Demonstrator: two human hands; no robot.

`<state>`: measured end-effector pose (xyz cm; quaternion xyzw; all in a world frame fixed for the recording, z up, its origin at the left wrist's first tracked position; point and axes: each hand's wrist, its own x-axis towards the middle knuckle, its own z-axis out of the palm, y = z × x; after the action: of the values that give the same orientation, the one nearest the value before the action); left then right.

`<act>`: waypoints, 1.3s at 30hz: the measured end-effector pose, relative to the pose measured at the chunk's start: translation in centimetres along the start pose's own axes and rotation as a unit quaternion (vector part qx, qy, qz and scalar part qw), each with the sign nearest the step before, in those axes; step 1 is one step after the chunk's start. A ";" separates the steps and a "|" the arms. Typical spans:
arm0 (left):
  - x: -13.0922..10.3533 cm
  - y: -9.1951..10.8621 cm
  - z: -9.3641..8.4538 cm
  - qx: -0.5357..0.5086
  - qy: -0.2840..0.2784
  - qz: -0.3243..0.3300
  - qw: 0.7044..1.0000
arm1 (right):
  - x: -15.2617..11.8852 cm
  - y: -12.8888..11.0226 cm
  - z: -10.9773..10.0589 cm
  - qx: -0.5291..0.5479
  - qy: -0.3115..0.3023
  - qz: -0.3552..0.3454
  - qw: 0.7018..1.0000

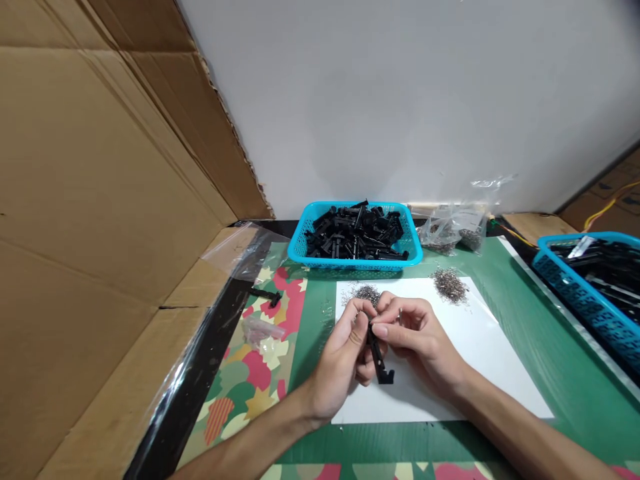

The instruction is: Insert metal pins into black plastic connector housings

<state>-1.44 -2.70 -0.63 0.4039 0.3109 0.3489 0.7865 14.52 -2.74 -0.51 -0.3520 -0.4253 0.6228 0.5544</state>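
Above a white sheet of paper (480, 360), my left hand (346, 347) is closed around a slim black plastic part (377, 357) whose hooked lower end points toward me. My right hand (423, 337) pinches at the upper end of the same part with thumb and forefinger. Whether a small piece sits between those fingertips cannot be made out. Just behind the hands lies a pile of tiny dark metal pieces (367, 293), partly covered by the fingers. A second pile of small brownish metal pieces (451, 285) rests at the paper's far right corner.
A blue basket (355, 264) heaped with black parts stands at the back. Another blue basket (590, 293) is at the right edge. Clear bags of small metal pieces (453, 233) lie behind the paper. One black part (267, 295) lies at left, near a cardboard wall (100, 200).
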 end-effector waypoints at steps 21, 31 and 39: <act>-0.3 0.3 -0.4 0.025 -0.015 -0.022 0.999 | -1.2 -1.6 -0.3 -0.333 -0.005 -0.193 0.923; -0.2 0.5 0.0 0.052 -0.007 -0.009 0.999 | -1.4 -2.0 -0.3 -0.369 -0.025 -0.222 0.902; 0.0 0.7 0.1 0.060 -0.003 0.011 0.998 | -1.3 -2.5 -0.2 -0.336 -0.002 -0.149 0.930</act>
<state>-1.56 -2.44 0.06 0.4546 0.3240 0.3373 0.7580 15.82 -3.92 1.65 -0.4490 -0.6584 0.3542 0.4892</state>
